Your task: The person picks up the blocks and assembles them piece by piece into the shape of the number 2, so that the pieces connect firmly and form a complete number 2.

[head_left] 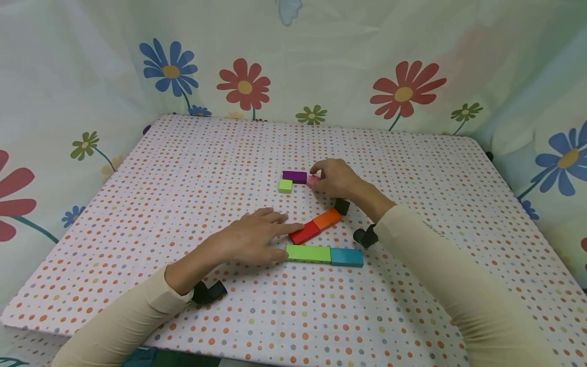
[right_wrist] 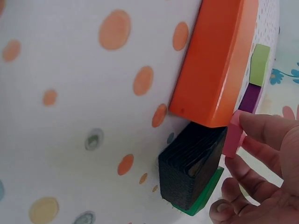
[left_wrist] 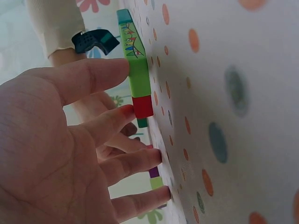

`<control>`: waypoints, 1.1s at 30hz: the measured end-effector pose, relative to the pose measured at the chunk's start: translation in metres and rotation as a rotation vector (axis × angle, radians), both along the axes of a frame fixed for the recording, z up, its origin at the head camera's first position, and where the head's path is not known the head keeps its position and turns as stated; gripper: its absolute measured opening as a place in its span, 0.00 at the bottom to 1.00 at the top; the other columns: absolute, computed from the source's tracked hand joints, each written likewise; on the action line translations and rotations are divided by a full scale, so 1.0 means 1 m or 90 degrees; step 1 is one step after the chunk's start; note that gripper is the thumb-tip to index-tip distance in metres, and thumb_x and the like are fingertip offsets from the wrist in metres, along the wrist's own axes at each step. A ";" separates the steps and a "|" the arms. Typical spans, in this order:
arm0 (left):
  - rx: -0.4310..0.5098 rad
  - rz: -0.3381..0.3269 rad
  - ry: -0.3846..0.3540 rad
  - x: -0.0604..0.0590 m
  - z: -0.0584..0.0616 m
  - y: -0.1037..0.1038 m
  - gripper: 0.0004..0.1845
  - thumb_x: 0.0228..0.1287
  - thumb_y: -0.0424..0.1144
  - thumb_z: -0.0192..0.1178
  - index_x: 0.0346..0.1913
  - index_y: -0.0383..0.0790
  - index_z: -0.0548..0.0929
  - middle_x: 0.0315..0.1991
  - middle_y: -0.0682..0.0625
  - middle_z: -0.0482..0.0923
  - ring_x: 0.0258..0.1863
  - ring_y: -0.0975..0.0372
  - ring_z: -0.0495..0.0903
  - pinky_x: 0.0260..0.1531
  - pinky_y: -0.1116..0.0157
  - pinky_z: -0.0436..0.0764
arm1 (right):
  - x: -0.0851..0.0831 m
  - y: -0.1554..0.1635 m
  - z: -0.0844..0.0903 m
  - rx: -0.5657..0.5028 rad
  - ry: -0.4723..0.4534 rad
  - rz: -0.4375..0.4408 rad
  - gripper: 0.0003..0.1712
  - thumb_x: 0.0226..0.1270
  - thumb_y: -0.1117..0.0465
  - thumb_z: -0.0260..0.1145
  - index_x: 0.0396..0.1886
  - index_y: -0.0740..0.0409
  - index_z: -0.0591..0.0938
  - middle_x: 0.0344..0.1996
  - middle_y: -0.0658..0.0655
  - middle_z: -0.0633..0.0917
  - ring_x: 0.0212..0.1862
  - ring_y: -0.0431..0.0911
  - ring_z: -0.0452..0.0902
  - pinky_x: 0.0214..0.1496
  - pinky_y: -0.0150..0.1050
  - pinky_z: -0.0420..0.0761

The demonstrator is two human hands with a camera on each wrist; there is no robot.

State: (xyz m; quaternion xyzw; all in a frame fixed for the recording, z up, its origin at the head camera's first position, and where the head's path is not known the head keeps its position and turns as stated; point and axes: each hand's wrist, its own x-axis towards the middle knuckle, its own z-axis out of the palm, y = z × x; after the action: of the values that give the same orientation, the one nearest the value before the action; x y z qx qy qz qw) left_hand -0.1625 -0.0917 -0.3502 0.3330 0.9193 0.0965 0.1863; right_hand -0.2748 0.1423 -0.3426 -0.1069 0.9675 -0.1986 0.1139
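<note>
Right hand (head_left: 337,179): far centre of the table (head_left: 192,168), fingers (right_wrist: 266,128) pinching a small pink block (head_left: 313,180) that sits just right of a purple block (head_left: 294,176); a small light-green block (head_left: 285,186) lies just near of the purple one.

Left hand (head_left: 254,239): flat on the cloth, fingers (left_wrist: 100,77) straight and released, tips touching the left ends of a red block (head_left: 304,232) and a long green block (head_left: 309,253).

Row, near: long green block end to end with a teal block (head_left: 346,257). Row, diagonal: red block butted to an orange block (head_left: 327,218), a dark block (head_left: 341,206) at its far right end (green underside seen in the right wrist view).

Handling advice: keep the pinch low on the pink block's sides, move it level and clear of the purple neighbour; the left hand best keeps only light pressure, so neither row skews.
</note>
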 end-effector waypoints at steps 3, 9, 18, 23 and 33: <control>0.000 -0.001 0.002 0.000 -0.001 0.000 0.35 0.69 0.57 0.57 0.78 0.67 0.63 0.79 0.50 0.59 0.78 0.47 0.52 0.70 0.37 0.59 | -0.002 0.001 -0.001 0.003 0.003 -0.001 0.26 0.67 0.57 0.69 0.64 0.56 0.81 0.49 0.62 0.82 0.47 0.54 0.75 0.46 0.44 0.80; 0.001 0.000 0.004 0.000 -0.002 0.000 0.35 0.69 0.57 0.57 0.78 0.67 0.63 0.79 0.50 0.59 0.78 0.47 0.52 0.70 0.38 0.59 | -0.007 0.003 -0.001 -0.001 -0.009 -0.007 0.27 0.66 0.56 0.71 0.64 0.55 0.81 0.49 0.62 0.82 0.48 0.54 0.75 0.48 0.46 0.80; 0.003 -0.003 0.002 0.000 -0.003 0.000 0.35 0.69 0.57 0.57 0.78 0.67 0.63 0.79 0.50 0.59 0.78 0.47 0.53 0.70 0.38 0.60 | -0.011 0.007 -0.002 -0.037 -0.033 -0.050 0.27 0.66 0.54 0.73 0.63 0.55 0.82 0.51 0.63 0.81 0.51 0.55 0.72 0.49 0.46 0.79; 0.001 -0.002 0.004 0.001 -0.002 0.000 0.35 0.69 0.57 0.57 0.78 0.68 0.63 0.79 0.50 0.59 0.78 0.47 0.53 0.70 0.38 0.60 | -0.012 0.008 -0.002 -0.046 -0.029 -0.054 0.27 0.66 0.54 0.73 0.63 0.55 0.82 0.52 0.63 0.81 0.50 0.55 0.73 0.49 0.47 0.79; 0.001 0.000 0.002 0.001 -0.001 0.000 0.34 0.70 0.57 0.57 0.78 0.68 0.63 0.79 0.50 0.59 0.78 0.47 0.52 0.70 0.38 0.60 | -0.016 0.011 -0.002 -0.046 -0.025 -0.061 0.25 0.67 0.54 0.71 0.62 0.55 0.82 0.55 0.64 0.80 0.51 0.56 0.73 0.50 0.48 0.79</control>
State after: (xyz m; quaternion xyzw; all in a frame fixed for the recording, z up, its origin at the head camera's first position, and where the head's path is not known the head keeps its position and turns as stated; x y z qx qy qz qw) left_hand -0.1619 -0.0920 -0.3508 0.3335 0.9195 0.0966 0.1845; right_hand -0.2903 0.1537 -0.3451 -0.0606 0.9613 -0.2408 0.1193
